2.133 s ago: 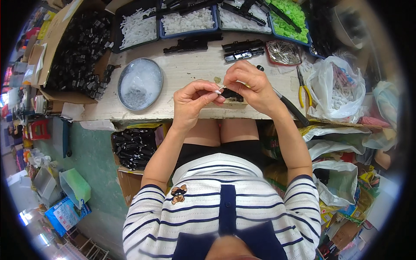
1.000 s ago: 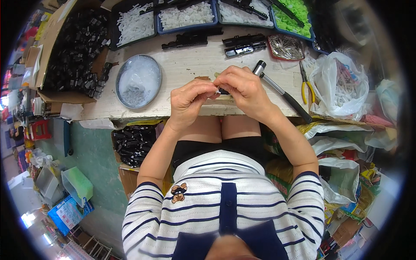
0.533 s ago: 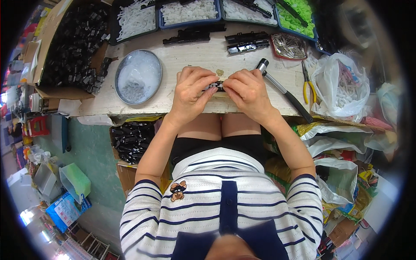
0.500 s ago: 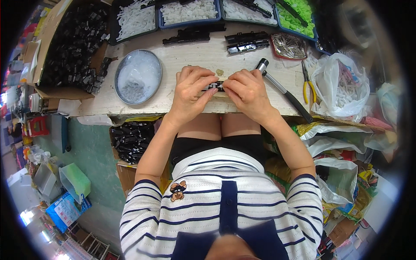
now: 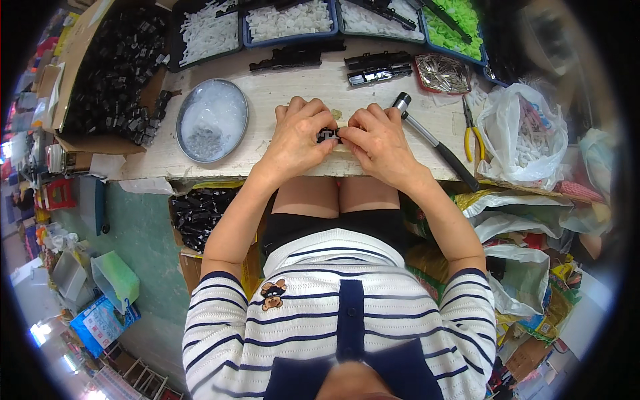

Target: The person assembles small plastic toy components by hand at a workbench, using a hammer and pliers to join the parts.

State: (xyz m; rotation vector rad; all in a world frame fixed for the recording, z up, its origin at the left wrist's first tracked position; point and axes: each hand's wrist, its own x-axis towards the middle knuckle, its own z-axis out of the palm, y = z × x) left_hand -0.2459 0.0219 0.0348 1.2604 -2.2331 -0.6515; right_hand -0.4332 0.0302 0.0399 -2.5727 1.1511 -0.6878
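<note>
Both hands meet at the near edge of the workbench around a small black plastic part (image 5: 328, 135) with white bits on it. My left hand (image 5: 300, 137) grips its left end between thumb and fingers. The fingertips of my right hand (image 5: 380, 143) close on its right end. Much of the part is hidden by my fingers. Right of my right hand lies a hammer (image 5: 437, 141) with a black grip. To the left of my left hand is a round metal dish (image 5: 245, 120) holding clear bags and small pale pieces.
An open carton (image 5: 73, 73) of black parts stands far left. Bins of white pieces (image 5: 287, 17) and green pieces (image 5: 453, 30) line the back. Black assemblies (image 5: 379, 75), a tray of metal pins (image 5: 443, 73), yellow-handled pliers (image 5: 474, 137) and a white plastic bag (image 5: 527, 140) lie to the right.
My left hand has shifted slightly right, and its fingers have closed further over the black part. Less of the part shows between my hands. The things on the bench have stayed put.
</note>
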